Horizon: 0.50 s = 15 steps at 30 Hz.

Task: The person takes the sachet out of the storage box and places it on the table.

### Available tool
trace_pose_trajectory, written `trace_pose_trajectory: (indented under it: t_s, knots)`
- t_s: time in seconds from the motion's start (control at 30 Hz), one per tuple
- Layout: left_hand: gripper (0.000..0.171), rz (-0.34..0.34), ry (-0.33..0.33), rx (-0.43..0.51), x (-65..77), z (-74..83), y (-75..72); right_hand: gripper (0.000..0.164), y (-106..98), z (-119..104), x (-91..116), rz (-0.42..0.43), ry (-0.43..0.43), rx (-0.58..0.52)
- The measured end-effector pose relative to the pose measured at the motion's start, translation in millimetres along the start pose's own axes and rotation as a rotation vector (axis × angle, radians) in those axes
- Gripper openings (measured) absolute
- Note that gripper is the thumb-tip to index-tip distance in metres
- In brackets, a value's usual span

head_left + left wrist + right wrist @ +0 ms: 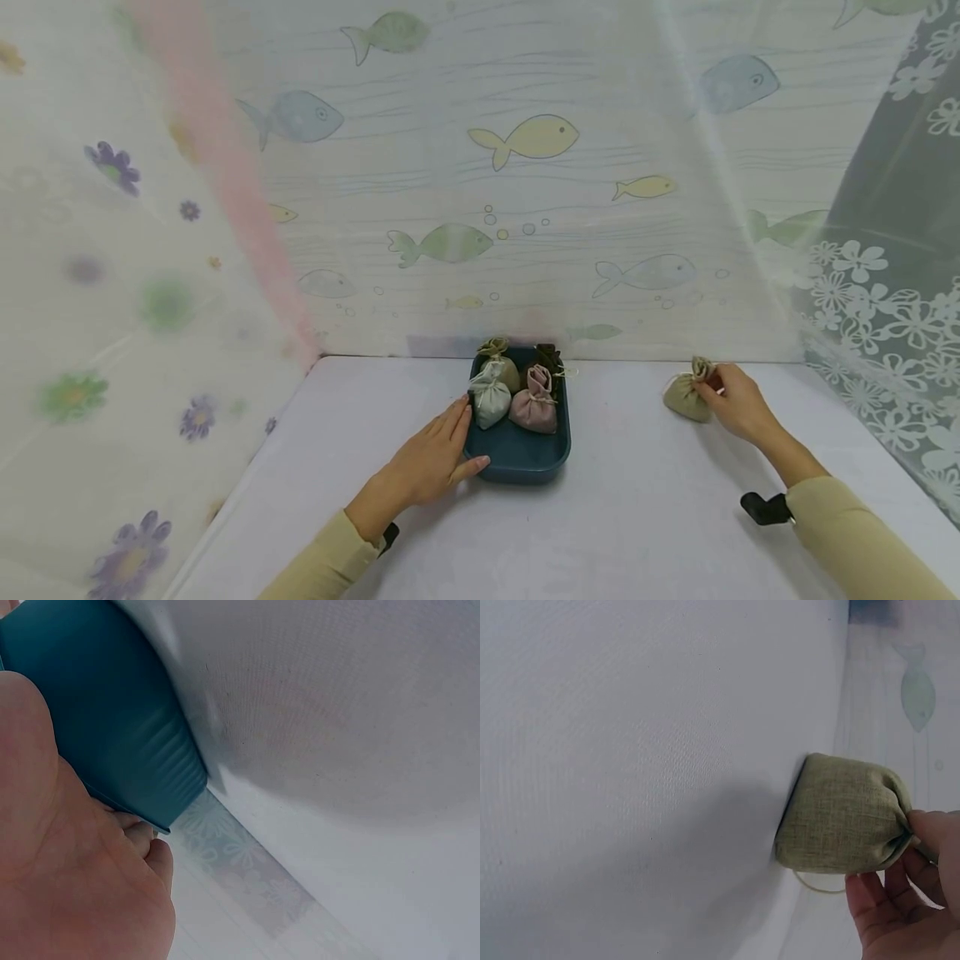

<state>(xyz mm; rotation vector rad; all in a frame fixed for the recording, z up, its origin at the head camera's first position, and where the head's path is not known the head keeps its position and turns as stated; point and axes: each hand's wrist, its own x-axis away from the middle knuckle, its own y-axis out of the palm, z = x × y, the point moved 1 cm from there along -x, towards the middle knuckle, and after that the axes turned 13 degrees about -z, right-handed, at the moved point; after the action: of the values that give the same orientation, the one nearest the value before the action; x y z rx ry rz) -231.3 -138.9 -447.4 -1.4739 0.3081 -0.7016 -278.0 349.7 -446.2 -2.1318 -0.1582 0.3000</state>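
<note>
Sleeves (862, 533), left hand (429, 457) touching tray (523, 452), right hand (738, 405) pinching pouch (840, 814)

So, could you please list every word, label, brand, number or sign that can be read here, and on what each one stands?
None: no word, label, brand, number or sign can be read in any view.
The tray and the bag in the right hand show no lettering.
The back curtain carries only drawings, such as fish and bubbles.
</note>
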Motion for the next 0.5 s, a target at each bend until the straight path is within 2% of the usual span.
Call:
trace_pose_trajectory:
  t_s: [0.27,0.5]
  knots:
    - [0.090,-0.009,0.002,0.024,0.9,1.9,-1.7,0.018,-2,-1,5,0.029,-0.001,-0.004]
    - [0.089,-0.005,0.008,0.016,1.6,1.7,-3.8,0.033,-6,-3,15,0.056,-0.019,0.017]
